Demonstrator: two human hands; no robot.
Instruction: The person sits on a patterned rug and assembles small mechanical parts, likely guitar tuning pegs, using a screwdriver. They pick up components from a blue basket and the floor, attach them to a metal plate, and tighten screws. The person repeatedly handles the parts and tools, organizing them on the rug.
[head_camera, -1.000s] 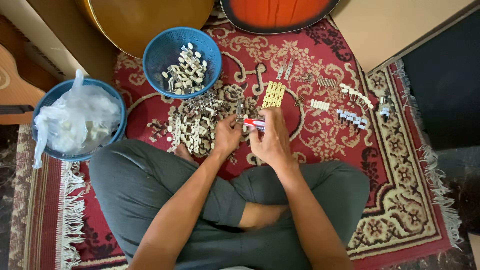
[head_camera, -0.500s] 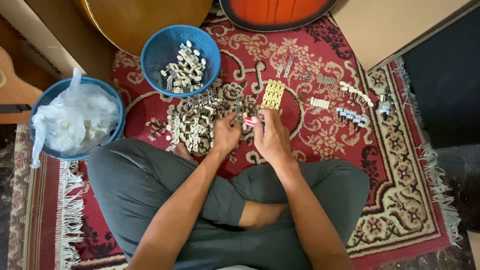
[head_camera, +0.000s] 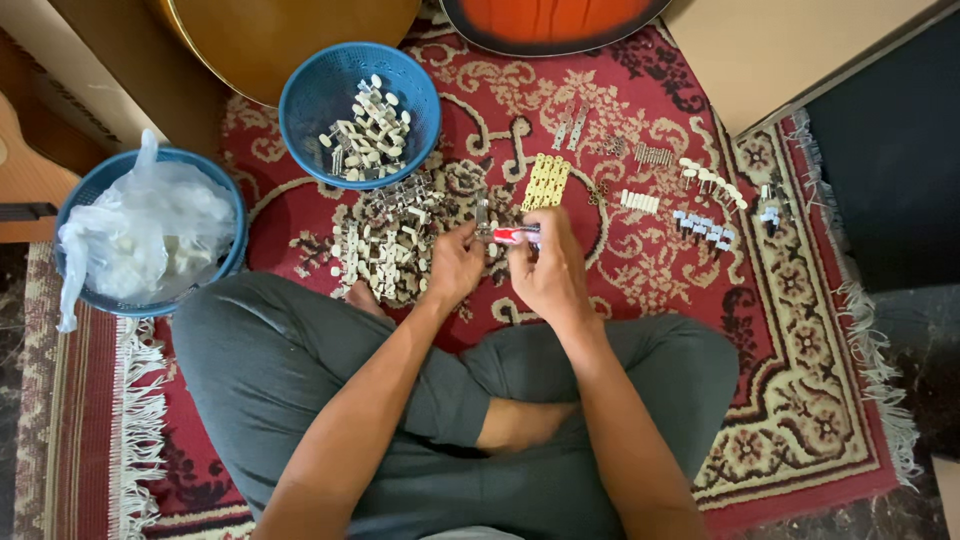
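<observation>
Both hands curl closed: right hand (head_camera: 548, 272) grips a red-handled screwdriver (head_camera: 516, 235).

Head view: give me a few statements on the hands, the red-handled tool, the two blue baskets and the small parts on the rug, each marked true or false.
1. The right hand holds a red-handled tool. True.
2. The left hand rests inside the round blue plastic basket of cream-knobbed metal parts. False: it is over the red patterned rug, beside the loose pile of cream-knobbed metal parts.
3. The other blue basket holds a clear plastic bag. True.
4. The flat yellow perforated strip lies in a basket. False: it lies on the rug.
</observation>
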